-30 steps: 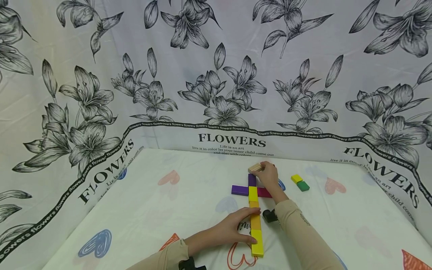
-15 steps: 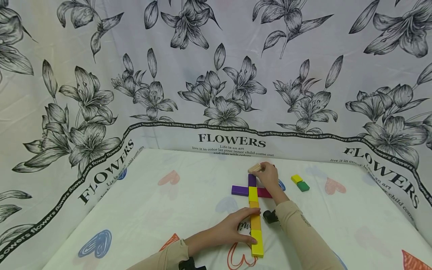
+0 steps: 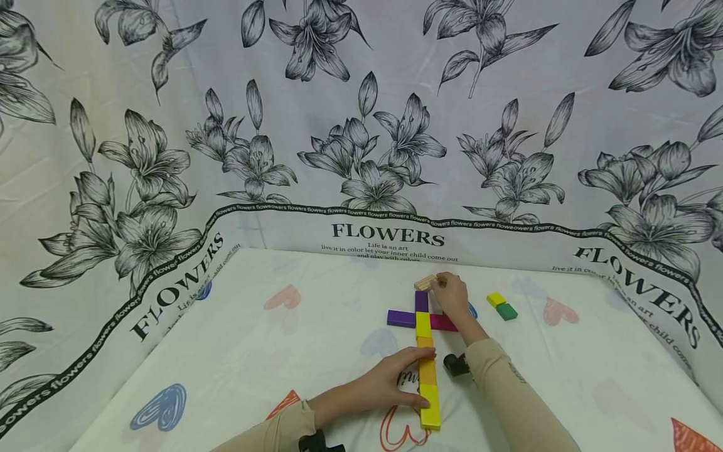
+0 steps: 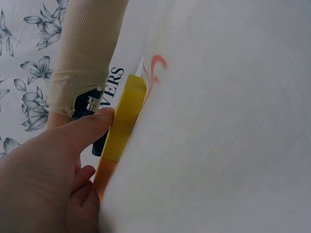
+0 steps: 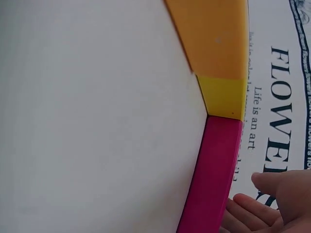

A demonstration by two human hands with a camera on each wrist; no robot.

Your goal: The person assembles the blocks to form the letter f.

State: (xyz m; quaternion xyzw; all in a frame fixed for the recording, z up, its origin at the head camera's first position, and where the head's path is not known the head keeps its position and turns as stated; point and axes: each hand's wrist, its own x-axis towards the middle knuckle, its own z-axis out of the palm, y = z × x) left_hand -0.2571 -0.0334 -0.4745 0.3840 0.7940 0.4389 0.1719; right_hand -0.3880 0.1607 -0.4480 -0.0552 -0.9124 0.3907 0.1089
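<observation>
My left hand [image 3: 384,381] rests against a row of blocks, thumb on the near yellow block [image 3: 432,417] and index fingertip over the orange block [image 3: 427,373]. In the left wrist view the thumb touches the side of the yellow block [image 4: 124,121]. Farther up the row are another yellow block [image 3: 423,324] and a dark purple block [image 3: 421,301]. A purple block [image 3: 401,319] and a magenta block [image 3: 442,322] form a crossbar. My right hand [image 3: 450,294] has its fingertips right at the right end of a pale, striped wooden piece [image 3: 425,282] beyond the dark purple block.
A small yellow block [image 3: 496,299] and a green block [image 3: 507,311] lie together to the right. The white cloth [image 3: 316,370] has printed hearts. A flower-patterned curtain [image 3: 339,157] stands behind and at the sides. Each wrist wears a black camera mount [image 3: 456,364].
My right hand has shifted slightly right, uncovering more of the striped wooden piece, which stays almost in place. The left hand and the row of blocks have not moved.
</observation>
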